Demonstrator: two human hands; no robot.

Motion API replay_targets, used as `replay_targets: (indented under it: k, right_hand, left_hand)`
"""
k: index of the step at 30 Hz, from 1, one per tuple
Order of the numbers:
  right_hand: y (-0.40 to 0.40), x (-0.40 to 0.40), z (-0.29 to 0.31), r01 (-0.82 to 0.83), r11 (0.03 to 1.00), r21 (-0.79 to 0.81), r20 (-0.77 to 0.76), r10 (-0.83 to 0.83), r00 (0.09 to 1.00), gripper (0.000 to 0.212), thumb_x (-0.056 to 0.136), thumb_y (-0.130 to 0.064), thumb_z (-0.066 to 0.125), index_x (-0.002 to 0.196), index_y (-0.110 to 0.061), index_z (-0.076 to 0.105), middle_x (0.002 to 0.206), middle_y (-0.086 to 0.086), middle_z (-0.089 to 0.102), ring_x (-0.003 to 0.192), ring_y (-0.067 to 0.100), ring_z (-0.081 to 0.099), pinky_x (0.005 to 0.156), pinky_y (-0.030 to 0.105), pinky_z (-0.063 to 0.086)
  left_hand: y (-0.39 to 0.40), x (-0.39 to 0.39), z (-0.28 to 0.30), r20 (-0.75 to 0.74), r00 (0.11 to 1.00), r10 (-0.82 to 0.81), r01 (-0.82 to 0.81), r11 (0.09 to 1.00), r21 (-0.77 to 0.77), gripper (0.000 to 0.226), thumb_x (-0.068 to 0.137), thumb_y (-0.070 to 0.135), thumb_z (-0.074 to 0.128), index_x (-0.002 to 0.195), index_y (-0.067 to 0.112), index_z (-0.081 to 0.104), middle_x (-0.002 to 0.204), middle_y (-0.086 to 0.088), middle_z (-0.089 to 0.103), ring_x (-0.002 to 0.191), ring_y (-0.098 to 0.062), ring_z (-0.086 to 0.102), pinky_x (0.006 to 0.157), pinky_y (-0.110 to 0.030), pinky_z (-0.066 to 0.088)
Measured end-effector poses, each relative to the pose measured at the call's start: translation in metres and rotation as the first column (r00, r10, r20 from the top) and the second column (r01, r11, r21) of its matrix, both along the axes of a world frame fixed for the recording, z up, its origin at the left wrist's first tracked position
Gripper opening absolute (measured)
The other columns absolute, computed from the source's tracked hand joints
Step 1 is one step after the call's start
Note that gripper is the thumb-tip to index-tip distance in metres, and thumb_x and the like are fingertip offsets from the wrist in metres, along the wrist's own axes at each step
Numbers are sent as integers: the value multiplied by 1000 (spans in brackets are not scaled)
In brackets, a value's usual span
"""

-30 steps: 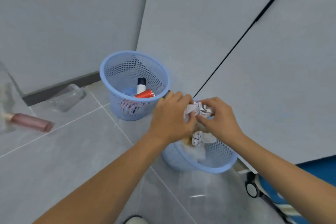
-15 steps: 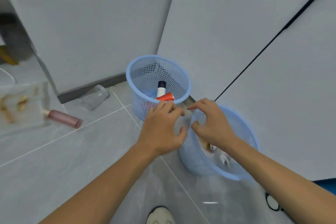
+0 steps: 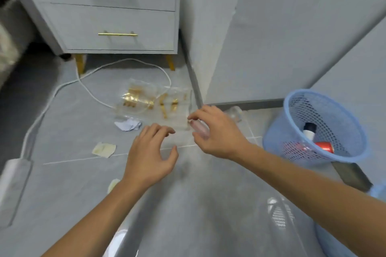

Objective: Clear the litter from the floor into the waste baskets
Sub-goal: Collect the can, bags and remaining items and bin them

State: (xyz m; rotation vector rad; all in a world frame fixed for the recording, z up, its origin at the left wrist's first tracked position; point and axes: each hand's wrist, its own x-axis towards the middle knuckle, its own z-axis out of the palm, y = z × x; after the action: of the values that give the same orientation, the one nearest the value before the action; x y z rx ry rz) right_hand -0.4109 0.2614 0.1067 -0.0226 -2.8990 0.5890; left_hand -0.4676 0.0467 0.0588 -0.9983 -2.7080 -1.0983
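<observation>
On floor, pink bottle [image 3: 200,127] under right hand [image 3: 217,131]; both grips apart, left hand [image 3: 149,156] empty.

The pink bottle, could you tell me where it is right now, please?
In the head view, the pink bottle lies on the floor right of centre, under the right hand, beside the clear bag.

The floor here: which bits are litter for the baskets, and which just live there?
Part of the job:
pink bottle
crumpled paper
paper scrap
clear bag of gold parts
blue basket

Just lying about:
white cable
power strip
drawer unit
</observation>
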Motion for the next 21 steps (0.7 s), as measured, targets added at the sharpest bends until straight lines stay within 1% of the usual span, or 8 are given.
replay_targets:
  k: [1,4,9,12,15,16,18,21]
  right_hand:
    - [-13,-20,-8,-40,999,-8,32,40,999,38,84,-40,58,119,-27,61,110,-9,58,105,16,53,86,40,52]
    - [-54,-73,-36,-151,988,-28,114,153,982,45,84,-41,61,127,-28,57,121,-9,57,117,16,51,93,42,51]
    - [-118,-140,-96,-318,947,-36,255,317,914,58,85,-33,65,140,-27,50,134,-4,52,126,24,46,93,42,50]
    - [-139,-170,-130,-390,921,9,341,364,867,70,83,-27,64,149,-26,41,148,-1,45,134,26,37,100,46,49]
    - [-146,-190,-151,-414,906,84,426,343,837,77,80,-22,60,153,-27,34,157,2,36,140,27,29,107,47,45]
    - [-147,-194,-155,-424,898,117,441,335,832,77,80,-20,58,152,-27,33,156,2,37,138,28,29,106,47,45]
    - [-145,-195,-161,-422,891,170,425,320,847,70,81,-13,54,148,-25,38,146,4,42,130,31,33,100,48,47]
    - [-137,-184,-165,-437,879,191,372,347,861,46,86,-4,53,130,-18,50,121,7,46,114,32,40,78,45,51]
  left_hand:
    - [-22,-8,-8,12,998,54,-54,998,-25,33,83,38,60,114,28,63,107,15,57,108,-13,53,81,-33,47]
    - [-82,-22,-31,35,981,192,-186,975,-119,35,83,42,59,116,30,62,108,17,55,107,-11,53,73,-30,47]
    - [-150,-11,-76,108,922,371,-341,913,-225,42,83,49,59,123,35,60,115,18,52,111,-12,53,77,-34,52]
    - [-162,10,-100,179,904,388,-322,893,-314,54,85,60,60,136,44,52,119,19,46,114,-8,50,82,-31,51]
    - [-157,28,-118,179,920,348,-254,880,-402,69,82,74,57,145,48,45,129,15,45,117,-11,47,88,-34,48]
    - [-154,31,-121,165,929,331,-236,874,-424,71,82,76,55,146,48,43,132,13,45,117,-13,47,87,-36,48]
    - [-146,32,-125,132,945,298,-211,868,-449,63,85,70,56,143,47,45,131,10,47,113,-17,48,81,-37,48]
    - [-137,30,-129,119,952,280,-203,876,-438,31,89,52,58,119,40,56,119,8,45,103,-21,49,74,-36,49]
